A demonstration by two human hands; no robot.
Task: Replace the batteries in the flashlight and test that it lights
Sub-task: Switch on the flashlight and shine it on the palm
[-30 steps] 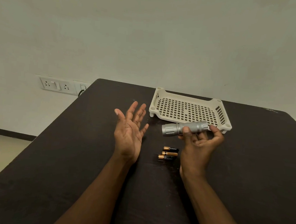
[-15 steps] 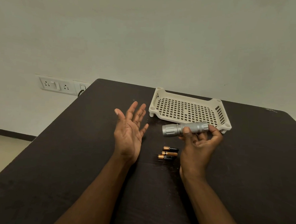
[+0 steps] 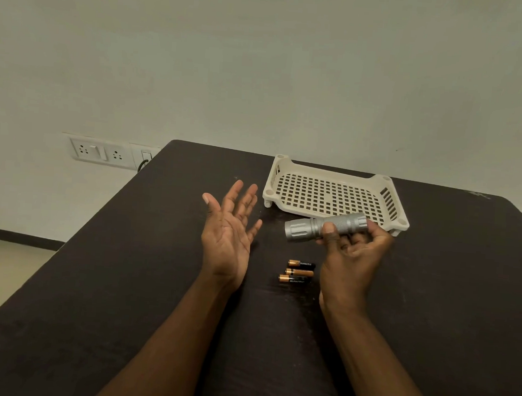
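R hand grips flashlight; 3 batteries beside wrist.

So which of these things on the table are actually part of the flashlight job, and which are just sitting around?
Part of the job:
- silver flashlight, held in the right hand
- three batteries lying on the table
- left hand, open, palm up, holding nothing

Just lying about:
- cream perforated tray, behind the flashlight
- wall sockets beside the table
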